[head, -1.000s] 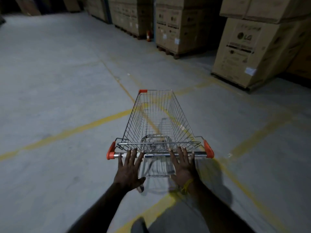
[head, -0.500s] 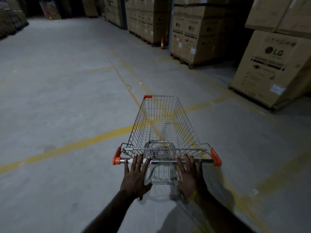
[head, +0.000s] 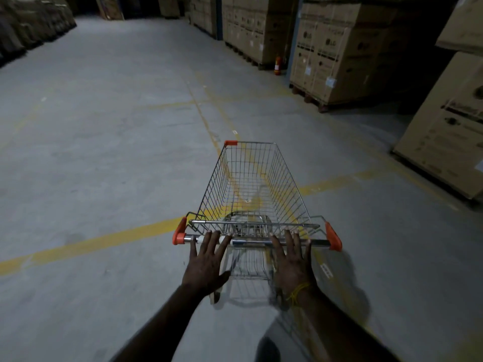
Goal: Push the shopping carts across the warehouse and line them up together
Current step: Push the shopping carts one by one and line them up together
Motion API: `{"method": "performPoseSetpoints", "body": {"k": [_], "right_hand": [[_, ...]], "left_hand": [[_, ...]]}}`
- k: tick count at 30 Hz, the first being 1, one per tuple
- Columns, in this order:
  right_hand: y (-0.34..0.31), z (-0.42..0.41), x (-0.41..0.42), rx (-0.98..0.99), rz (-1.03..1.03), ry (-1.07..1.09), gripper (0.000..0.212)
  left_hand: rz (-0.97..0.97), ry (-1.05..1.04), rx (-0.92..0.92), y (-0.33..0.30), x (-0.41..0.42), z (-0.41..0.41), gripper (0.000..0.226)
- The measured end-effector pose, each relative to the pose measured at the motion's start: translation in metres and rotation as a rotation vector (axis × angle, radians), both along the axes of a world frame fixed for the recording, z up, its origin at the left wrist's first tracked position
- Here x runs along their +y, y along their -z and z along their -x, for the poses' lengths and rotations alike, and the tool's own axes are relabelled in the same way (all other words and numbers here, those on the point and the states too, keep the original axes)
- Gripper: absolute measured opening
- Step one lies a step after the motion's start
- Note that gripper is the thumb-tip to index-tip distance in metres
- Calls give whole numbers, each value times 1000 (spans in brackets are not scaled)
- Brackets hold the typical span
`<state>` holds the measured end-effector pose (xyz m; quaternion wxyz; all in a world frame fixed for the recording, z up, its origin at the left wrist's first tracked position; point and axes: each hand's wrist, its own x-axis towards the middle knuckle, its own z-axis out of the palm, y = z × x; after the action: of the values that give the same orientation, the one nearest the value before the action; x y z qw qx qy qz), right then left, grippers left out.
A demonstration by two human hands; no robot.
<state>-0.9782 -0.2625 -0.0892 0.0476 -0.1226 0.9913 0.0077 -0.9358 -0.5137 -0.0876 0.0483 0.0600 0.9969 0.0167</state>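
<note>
Both hands flat, grip wide: left hand (head: 206, 262) and right hand (head: 292, 262) press the cart (head: 251, 189) handle (head: 251, 242), fingers straight.

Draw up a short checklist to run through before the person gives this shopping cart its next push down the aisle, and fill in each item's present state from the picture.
1. Both hands on the handle bar: ok. The left hand and right hand lie flat on it, fingers straight.
2. Basket of the shopping cart free of loose goods: ok, only wire shows.
3. Floor straight ahead free of obstacles: ok, bare concrete with yellow lines.
4. Clearance from the stacked boxes on the right: ok, cart stands apart from them.
5. Fire extinguisher out of the path: ok, it stands by the boxes.
6. Other carts to line up with: cannot tell, none in view.
</note>
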Motion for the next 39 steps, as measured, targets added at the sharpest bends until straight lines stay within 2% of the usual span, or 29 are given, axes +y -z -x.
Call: {"method": "performPoseSetpoints", "body": {"k": [11, 15, 18, 20, 24, 28, 31, 34, 37, 39], "right_hand": [[-20, 243, -20, -49, 25, -150, 98], [-21, 322, -39, -76, 8, -185, 104], [-7, 378, -62, -86, -29, -176, 122], [-1, 417, -77, -100, -23, -168, 124], [-8, 489, -113, -23, -25, -127, 111], [-19, 559, -151, -55, -27, -98, 94], [-12, 614, -177, -37, -32, -103, 104], [-13, 666, -200, -130, -19, -78, 104], [-19, 717, -223, -76, -11, -77, 101], [-20, 753, -236, -64, -27, -77, 109]], "left_hand": [[-71, -85, -28, -12, -26, 218, 105], [-102, -106, -23, -13, -44, 291, 105], [-108, -111, -10, -12, -62, 343, 105], [-110, -116, 8, -11, -77, 379, 104], [-69, -113, 19, -10, -110, 455, 103], [-94, -87, -5, -13, -147, 532, 104], [-93, -66, -6, -14, -175, 589, 104], [-74, -46, -32, -19, -200, 643, 104], [-81, -34, -44, -23, -223, 697, 103], [-74, -31, -46, -22, -238, 736, 103]]}}
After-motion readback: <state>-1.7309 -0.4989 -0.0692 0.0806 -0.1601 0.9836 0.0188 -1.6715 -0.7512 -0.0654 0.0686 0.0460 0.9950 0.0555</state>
